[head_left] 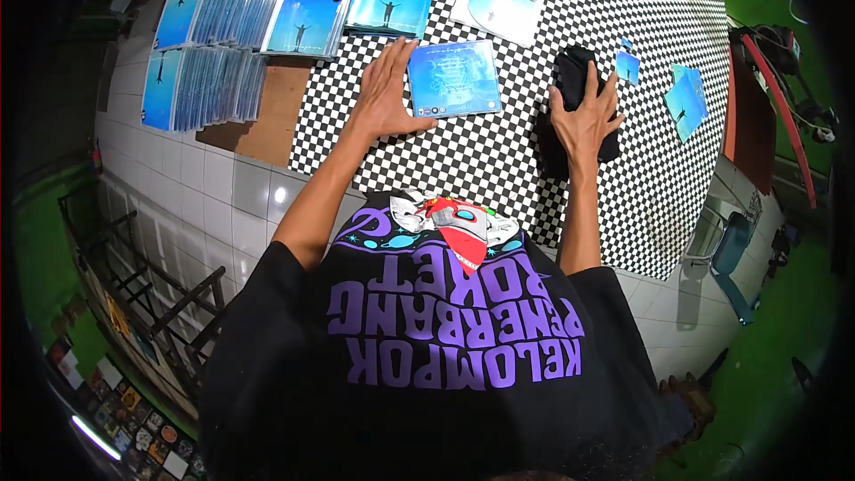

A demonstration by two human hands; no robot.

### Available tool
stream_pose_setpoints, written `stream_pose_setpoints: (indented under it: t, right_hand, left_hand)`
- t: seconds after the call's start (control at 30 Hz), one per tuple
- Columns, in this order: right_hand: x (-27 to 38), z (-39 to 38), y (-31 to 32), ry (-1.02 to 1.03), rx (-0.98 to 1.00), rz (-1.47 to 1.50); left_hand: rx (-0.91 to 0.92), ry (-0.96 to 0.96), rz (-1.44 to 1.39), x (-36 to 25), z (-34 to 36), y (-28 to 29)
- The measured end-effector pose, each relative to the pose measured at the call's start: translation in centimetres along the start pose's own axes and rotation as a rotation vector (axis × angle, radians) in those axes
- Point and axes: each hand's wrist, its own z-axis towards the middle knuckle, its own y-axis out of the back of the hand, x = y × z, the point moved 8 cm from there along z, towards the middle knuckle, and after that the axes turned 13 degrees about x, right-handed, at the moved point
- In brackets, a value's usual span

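Note:
A blue disc case [452, 80] lies flat on the checkered tabletop [347, 89]. My left hand [383, 102] is at its left side, fingers spread, with the thumb touching the lower edge. My right hand [583, 120] rests open on a bunched black cloth [574, 67], its fingers apart. Above the middle case lie a pile of blue cases [390, 0] and a white case with a round blue disc [497, 4].
Rows of stacked cases [200, 89] and another pile [303, 22] occupy a brown board at left. Small blue cards [628, 67] and overlapping blue sheets [686, 102] lie rightward. A chair [730, 249] stands right of the table, a dark metal frame [205, 289] lower left.

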Motion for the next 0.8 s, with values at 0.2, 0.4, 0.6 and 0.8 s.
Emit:
stream_pose_setpoints:
  t: [0.2, 0.4, 0.6, 0.8]
  right_hand:
    - [-2.7, 0.1, -4.0, -0.02, 0.32, 0.248]
    - [9.5, -2.9, -1.1, 0.334, 0.387, 0.651]
    - [16.1, -5.7, -5.3, 0.707, 0.572, 0.217]
    - [15.3, -5.6, -5.9, 0.613, 0.591, 0.204]
  left_hand:
    - [0.001, 0.008, -0.062, -1.1, -1.1, -1.3]
    - [-0.068, 0.012, -0.057, -3.2, -1.7, -2.5]
    - [-0.127, -0.015, -0.061, -2.5, -1.6, -3.3]
    - [-0.07, 0.015, -0.082, -3.0, -1.7, -2.9]
